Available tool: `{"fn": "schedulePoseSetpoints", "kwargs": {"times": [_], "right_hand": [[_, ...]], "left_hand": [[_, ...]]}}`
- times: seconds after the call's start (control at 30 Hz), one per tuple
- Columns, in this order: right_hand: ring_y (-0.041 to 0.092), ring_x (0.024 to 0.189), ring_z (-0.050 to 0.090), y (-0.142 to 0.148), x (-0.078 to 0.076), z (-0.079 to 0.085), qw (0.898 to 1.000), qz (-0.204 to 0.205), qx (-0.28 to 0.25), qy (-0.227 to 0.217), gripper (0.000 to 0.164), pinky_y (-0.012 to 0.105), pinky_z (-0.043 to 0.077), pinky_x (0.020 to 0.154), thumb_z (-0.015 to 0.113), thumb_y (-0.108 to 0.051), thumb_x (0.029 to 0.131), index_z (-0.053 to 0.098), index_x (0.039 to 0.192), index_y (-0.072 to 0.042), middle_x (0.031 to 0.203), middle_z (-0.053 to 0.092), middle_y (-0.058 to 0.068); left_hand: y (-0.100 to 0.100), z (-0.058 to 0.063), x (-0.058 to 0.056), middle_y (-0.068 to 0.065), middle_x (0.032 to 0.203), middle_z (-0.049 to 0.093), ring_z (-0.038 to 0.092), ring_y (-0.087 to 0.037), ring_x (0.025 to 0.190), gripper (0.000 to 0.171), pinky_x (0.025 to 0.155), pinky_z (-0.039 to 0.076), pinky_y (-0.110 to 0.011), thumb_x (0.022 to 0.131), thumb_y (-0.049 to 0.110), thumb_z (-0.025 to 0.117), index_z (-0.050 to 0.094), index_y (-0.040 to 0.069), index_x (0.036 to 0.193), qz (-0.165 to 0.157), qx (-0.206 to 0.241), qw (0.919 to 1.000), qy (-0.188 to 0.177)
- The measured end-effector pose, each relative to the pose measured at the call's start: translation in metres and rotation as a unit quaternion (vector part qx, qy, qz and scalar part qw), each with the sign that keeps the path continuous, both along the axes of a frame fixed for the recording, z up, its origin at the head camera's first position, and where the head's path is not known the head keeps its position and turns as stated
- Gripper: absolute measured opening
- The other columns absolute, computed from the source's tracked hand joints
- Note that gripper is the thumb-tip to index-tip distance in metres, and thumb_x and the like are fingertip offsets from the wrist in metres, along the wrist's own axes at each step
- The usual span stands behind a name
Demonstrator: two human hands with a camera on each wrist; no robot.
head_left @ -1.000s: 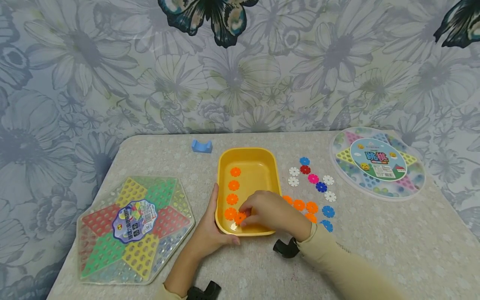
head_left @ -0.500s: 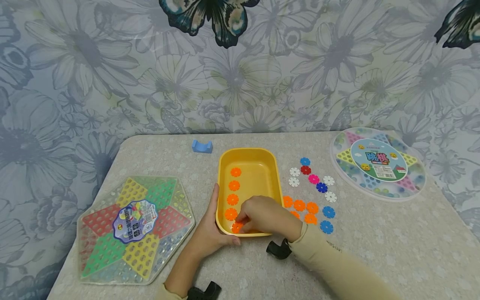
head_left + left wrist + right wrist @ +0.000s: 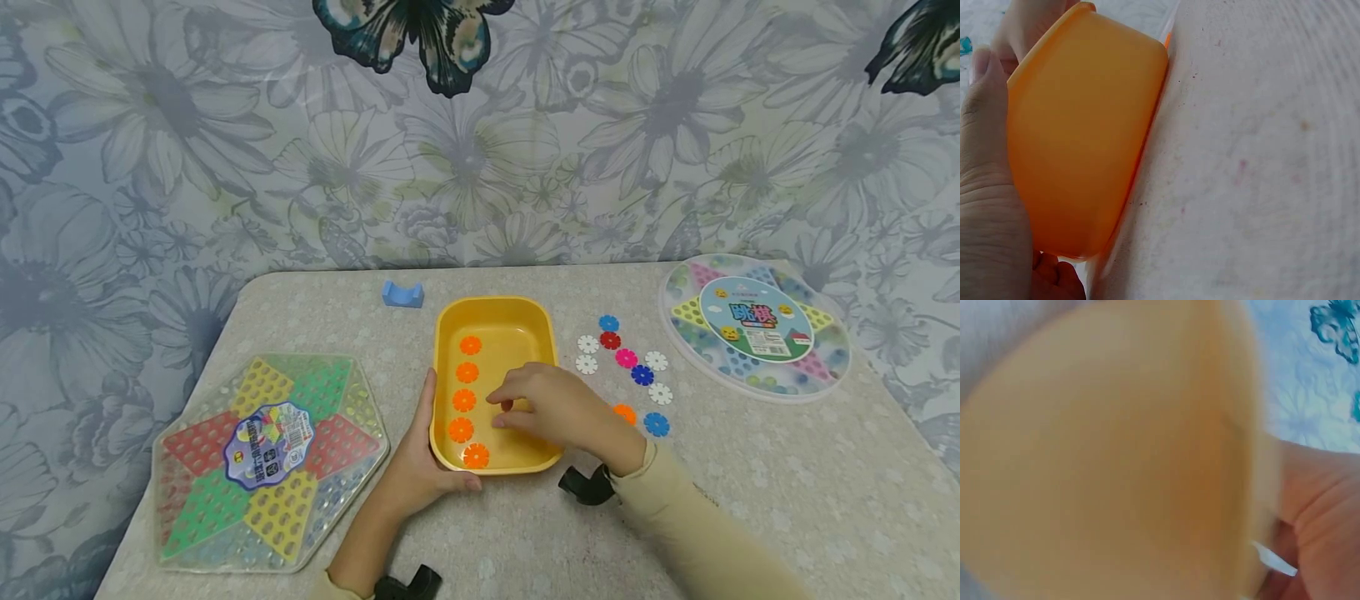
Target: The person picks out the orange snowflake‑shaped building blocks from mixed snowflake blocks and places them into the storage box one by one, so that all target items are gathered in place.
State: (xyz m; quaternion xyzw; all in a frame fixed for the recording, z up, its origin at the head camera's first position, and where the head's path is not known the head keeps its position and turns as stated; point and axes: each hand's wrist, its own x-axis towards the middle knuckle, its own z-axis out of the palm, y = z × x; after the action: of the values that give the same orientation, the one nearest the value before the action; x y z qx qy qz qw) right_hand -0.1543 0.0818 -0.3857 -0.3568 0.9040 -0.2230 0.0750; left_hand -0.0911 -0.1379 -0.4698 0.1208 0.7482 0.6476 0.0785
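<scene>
A yellow plastic tray (image 3: 517,333) stands mid-table. Several orange notched, flower-shaped discs (image 3: 463,400) lie in a column along its inner left side, the lowest disc (image 3: 476,456) by the near-left corner. My left hand (image 3: 422,471) grips the tray at that corner, fingers along the left wall and thumb at the near side; the left wrist view shows the thumb (image 3: 985,100) against the tray's wall. My right hand (image 3: 562,408) hovers over the tray's right half, fingers loosely bent, with nothing seen between them. The right wrist view is blurred, mostly filled by the tray wall (image 3: 1116,456).
Right of the tray lie loose discs: white ones (image 3: 588,343), a red one (image 3: 610,340), blue ones (image 3: 656,424) and an orange one (image 3: 625,413). Chinese checkers boxes stand at left (image 3: 270,462) and back right (image 3: 753,325). A small blue block (image 3: 402,294) sits behind.
My right hand has set an orange disc at the bottom of the column, let go of it and moved up and right. My left hand has stayed on the tray.
</scene>
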Motion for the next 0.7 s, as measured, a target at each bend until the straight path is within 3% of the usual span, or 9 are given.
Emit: {"fn": "schedulePoseSetpoints", "kwargs": {"times": [0.2, 0.33, 0.47, 0.7], "right_hand": [[0.008, 0.075, 0.052, 0.032, -0.009, 0.006, 0.995, -0.081, -0.043, 0.032, 0.023, 0.022, 0.047, 0.067, 0.067, -0.034, 0.087, 0.071, 0.106, -0.022, 0.088, 0.06, -0.015], [0.009, 0.067, 0.047, 0.054, -0.014, 0.0, 0.99, -0.127, -0.042, 0.032, 0.025, 0.022, 0.044, 0.059, 0.066, -0.033, 0.088, 0.07, 0.109, -0.021, 0.091, 0.059, -0.014], [0.01, 0.066, 0.046, 0.071, -0.019, -0.01, 0.987, -0.154, -0.021, 0.031, 0.025, 0.023, 0.043, 0.059, 0.067, -0.032, 0.088, 0.069, 0.11, -0.021, 0.092, 0.059, -0.011], [0.012, 0.08, 0.053, 0.086, -0.023, -0.027, 0.984, -0.159, 0.033, -0.074, 0.032, 0.03, 0.049, 0.073, 0.069, -0.031, 0.086, 0.066, 0.115, -0.017, 0.096, 0.062, -0.005]], "left_hand": [[0.0, 0.001, 0.0, 0.006, 0.161, 0.005, 0.028, -0.019, 0.143, 0.133, 0.106, 0.029, -0.013, 0.061, 0.035, 0.089, -0.01, 0.04, 0.149, 0.002, 0.01, 1.0, -0.001], [0.0, 0.001, -0.001, 0.007, 0.161, 0.004, 0.023, -0.019, 0.144, 0.135, 0.107, 0.026, -0.011, 0.059, 0.032, 0.09, -0.01, 0.039, 0.149, 0.004, 0.012, 0.9999, 0.004], [0.0, 0.001, 0.0, 0.008, 0.16, 0.003, 0.022, -0.018, 0.145, 0.136, 0.108, 0.024, -0.011, 0.059, 0.033, 0.09, -0.01, 0.037, 0.15, 0.006, 0.01, 0.9999, 0.005], [0.001, 0.001, 0.0, 0.009, 0.16, 0.004, 0.022, -0.018, 0.145, 0.136, 0.108, 0.025, -0.011, 0.058, 0.033, 0.09, -0.01, 0.033, 0.151, 0.008, 0.011, 0.9999, 0.004]]}}
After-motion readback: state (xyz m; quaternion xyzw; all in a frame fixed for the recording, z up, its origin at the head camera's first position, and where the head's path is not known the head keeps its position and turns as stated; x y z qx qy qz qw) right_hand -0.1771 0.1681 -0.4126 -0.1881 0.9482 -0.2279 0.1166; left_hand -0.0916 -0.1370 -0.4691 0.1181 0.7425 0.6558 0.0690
